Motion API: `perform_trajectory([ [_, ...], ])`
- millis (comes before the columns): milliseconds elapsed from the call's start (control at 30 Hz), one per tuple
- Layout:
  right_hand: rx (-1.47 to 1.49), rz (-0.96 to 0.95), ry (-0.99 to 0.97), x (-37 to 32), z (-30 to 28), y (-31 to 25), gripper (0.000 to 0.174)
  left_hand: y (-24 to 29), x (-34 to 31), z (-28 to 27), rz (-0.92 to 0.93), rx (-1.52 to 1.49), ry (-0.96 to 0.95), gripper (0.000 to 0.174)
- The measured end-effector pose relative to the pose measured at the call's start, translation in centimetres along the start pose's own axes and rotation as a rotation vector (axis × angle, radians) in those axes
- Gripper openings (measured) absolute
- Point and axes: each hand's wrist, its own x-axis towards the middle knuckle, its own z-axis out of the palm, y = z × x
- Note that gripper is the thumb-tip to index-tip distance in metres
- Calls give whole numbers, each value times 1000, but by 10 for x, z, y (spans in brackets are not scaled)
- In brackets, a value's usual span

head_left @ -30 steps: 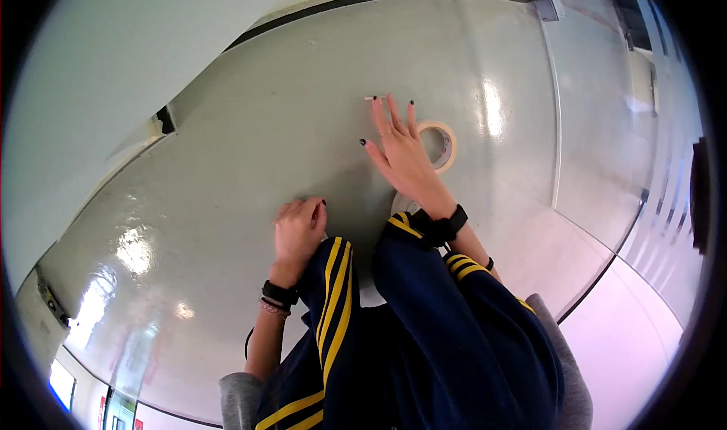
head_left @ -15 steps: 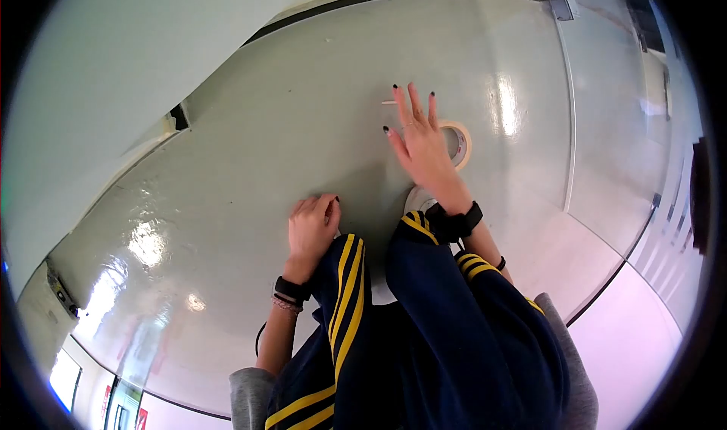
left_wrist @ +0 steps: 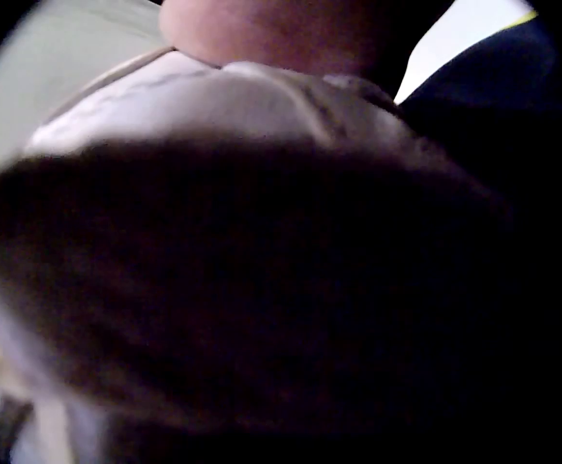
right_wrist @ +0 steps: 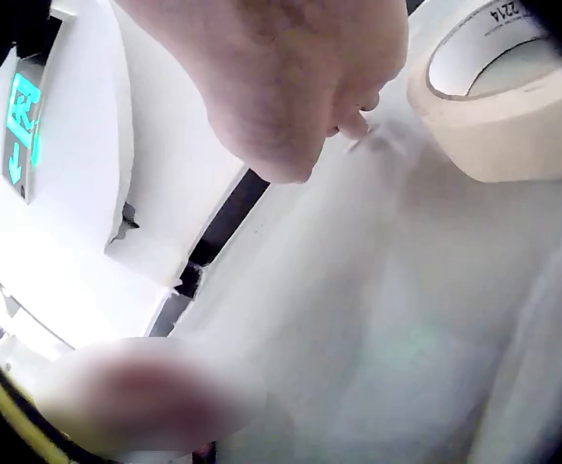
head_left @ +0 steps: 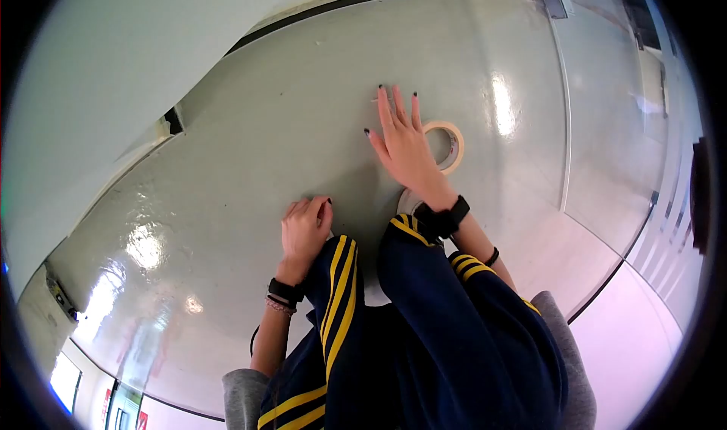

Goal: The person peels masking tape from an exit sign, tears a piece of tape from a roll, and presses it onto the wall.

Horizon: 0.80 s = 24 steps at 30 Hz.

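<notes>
In the head view, the right hand [head_left: 407,148] is spread low over the floor, palm down with straight fingers. A small pale strip [head_left: 375,100] lies at its index finger, partly covered. Just right of the hand is a cream tape roll [head_left: 457,157], flat on the floor; the right wrist view shows the roll [right_wrist: 513,126] beside the hand [right_wrist: 291,87]. The left hand [head_left: 305,227], fingers loosely bent, is by the left knee with nothing visible in it. Dark and blurred, the left wrist view shows skin and a pale surface, perhaps a shoe [left_wrist: 194,106].
Shiny grey floor [head_left: 250,119] surrounds the hands. Bent knees in dark trousers [head_left: 447,301] with yellow stripes are close below, and part of a light shoe [head_left: 407,203] shows under the right wrist. A white wall [head_left: 113,66] borders the left, glass panels [head_left: 606,127] the right.
The right fingertips have slid slightly forward past the pale strip. The head view has shifted a little and partly back. The left hand and tape roll show no clear movement of their own.
</notes>
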Motion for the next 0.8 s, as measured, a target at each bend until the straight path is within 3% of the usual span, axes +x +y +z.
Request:
perform_trajectory([
  [167,2,-11,-2,15,-1,6,69,-2,-1,0,20,41,7,6],
  [500,33,28,-51,-28,-13,-7,69,-1,0,4,6,6,12,5],
  [800,1,-6,-45,-13,-19,-3,54,-3,-1,3,5,42,-19,8],
])
